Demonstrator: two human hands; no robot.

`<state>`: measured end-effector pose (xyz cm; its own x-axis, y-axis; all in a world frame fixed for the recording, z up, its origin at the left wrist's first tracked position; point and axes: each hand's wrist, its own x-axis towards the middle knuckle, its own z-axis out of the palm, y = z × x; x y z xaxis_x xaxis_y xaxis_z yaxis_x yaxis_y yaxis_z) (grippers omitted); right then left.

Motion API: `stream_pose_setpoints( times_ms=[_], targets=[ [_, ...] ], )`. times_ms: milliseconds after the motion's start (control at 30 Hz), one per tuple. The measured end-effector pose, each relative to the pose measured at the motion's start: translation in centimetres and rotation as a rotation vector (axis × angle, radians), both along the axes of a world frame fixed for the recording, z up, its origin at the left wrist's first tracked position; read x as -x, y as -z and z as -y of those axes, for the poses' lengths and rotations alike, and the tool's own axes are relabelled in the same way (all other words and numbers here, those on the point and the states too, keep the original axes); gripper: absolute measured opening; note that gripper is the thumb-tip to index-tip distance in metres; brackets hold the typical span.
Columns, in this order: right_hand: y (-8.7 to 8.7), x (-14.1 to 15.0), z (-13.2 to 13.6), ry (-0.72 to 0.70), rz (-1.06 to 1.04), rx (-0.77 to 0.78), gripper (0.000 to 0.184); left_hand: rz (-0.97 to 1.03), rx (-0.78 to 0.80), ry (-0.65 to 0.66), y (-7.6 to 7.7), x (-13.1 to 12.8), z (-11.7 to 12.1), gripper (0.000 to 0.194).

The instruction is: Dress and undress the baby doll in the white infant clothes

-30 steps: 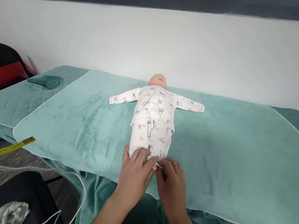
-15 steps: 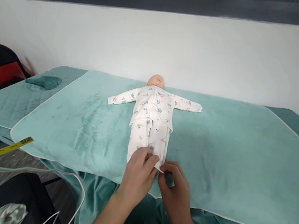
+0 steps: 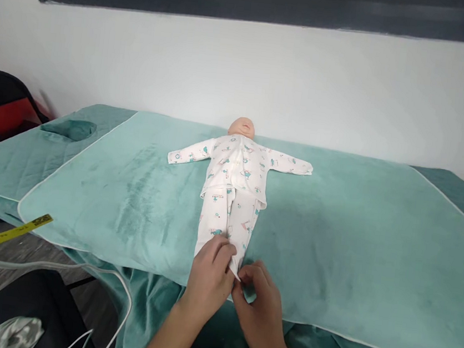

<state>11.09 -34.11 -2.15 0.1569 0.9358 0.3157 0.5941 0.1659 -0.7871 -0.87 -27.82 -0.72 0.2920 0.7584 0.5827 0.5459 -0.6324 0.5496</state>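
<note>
A baby doll (image 3: pixel 242 126) lies on its back on the green velvet cover, arms spread to both sides. It wears a white printed top (image 3: pixel 237 166) and matching white trousers (image 3: pixel 214 211). At the lower end of the trousers, my left hand (image 3: pixel 211 272) is closed on the cloth of the leg on the right. Just right of it, my right hand (image 3: pixel 257 302) pinches the pointed hem of that same leg between thumb and fingertips. My fingers hide the lower ends of both legs; no feet show.
The green cover (image 3: pixel 367 239) spreads over a bed against the white wall. A face hole (image 3: pixel 69 128) is at its left. A black chair (image 3: pixel 28 301) with patterned cloth, a white cable (image 3: pixel 128 296) and a yellow tag (image 3: pixel 7 235) are at lower left; a red-and-black chair (image 3: pixel 1 120) stands behind.
Both hands have moved slightly left and toward me, drawing the trouser leg on the right inward and downward. The doll's top and arms stay almost where they were.
</note>
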Motion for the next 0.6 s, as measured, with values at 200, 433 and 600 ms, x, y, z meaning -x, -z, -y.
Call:
stream_pose_setpoints(
  times_ms=[200, 433, 600],
  targets=[
    [0.36, -0.6, -0.03, -0.048, -0.022, 0.022, 0.014, 0.008, -0.027, -0.032, 0.5, -0.02, 0.11, 0.029],
    [0.77, -0.69, -0.22, -0.015, -0.095, 0.039, 0.012, -0.135, -0.155, -0.055, 0.09, -0.03, -0.13, 0.039],
    [0.62, -0.78, -0.12, -0.008, -0.148, 0.04, 0.01, -0.025, -0.163, -0.076, 0.54, -0.65, -0.02, 0.035]
  ],
)
